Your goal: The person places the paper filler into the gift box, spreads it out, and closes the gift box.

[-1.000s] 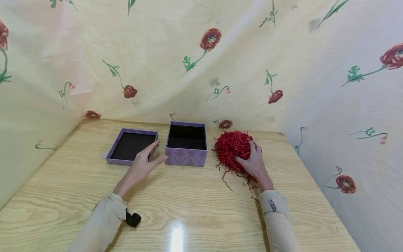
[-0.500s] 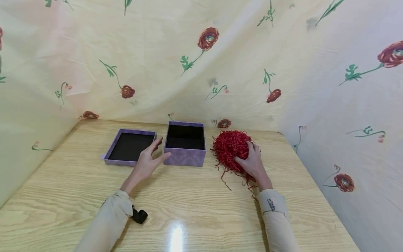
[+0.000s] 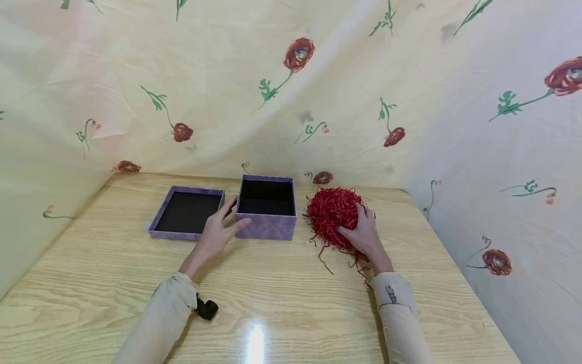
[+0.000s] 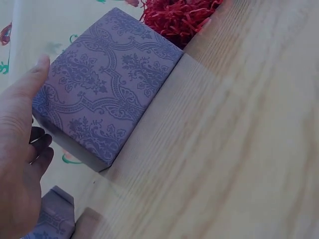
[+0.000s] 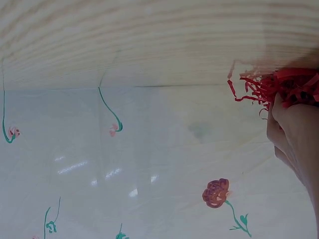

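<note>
A purple patterned box with a black inside stands upright at the middle back of the table, its top uncovered. My left hand is at its left front corner, thumb by the front face and fingers along the left side. In the left wrist view the thumb is extended at the edge of the box; contact is hard to judge. My right hand holds a heap of red shredded paper, thumb in front and fingers over the right side. Fingertips are partly hidden among the strands in the right wrist view.
Left of the box lies the matching purple lid, black inside facing up. Several loose red strands trail in front of the heap. A flowered cloth closes off the back and sides of the wooden table.
My left hand has moved right, from over the lid's right edge to the box's left front corner. The right hand stays on the red shredded paper; the view has shifted slightly.
</note>
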Demonstrator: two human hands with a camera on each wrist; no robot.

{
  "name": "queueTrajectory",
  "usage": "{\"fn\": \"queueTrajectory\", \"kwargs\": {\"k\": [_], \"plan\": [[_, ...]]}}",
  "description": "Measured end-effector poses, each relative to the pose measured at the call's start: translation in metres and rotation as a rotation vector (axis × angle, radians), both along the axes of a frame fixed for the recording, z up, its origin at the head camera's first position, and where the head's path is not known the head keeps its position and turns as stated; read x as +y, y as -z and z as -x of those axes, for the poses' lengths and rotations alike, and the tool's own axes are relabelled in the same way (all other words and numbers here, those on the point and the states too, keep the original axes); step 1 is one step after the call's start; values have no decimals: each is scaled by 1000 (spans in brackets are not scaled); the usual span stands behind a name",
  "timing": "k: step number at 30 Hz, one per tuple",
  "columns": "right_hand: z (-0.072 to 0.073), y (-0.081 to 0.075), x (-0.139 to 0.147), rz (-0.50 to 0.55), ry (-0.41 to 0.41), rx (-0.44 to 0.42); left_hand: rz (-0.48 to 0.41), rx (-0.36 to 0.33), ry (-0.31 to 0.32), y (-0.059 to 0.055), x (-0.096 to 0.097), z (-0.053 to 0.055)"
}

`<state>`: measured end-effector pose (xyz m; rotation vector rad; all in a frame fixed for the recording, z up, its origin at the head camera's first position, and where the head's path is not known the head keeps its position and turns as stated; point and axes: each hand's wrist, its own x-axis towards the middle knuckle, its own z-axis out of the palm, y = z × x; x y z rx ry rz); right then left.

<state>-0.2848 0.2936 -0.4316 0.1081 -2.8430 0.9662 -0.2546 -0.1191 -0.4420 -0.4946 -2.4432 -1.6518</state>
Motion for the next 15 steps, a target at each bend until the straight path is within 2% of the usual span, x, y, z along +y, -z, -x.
{"fn": "queueTrajectory", "kwargs": {"k": [8,15], "plan": [[1,1,-1,-12,-2,1,-3,3,-1,-1,2,0],[0,-3,-1,-16,0,-67,-3,27,-17,0,2,2]]}}
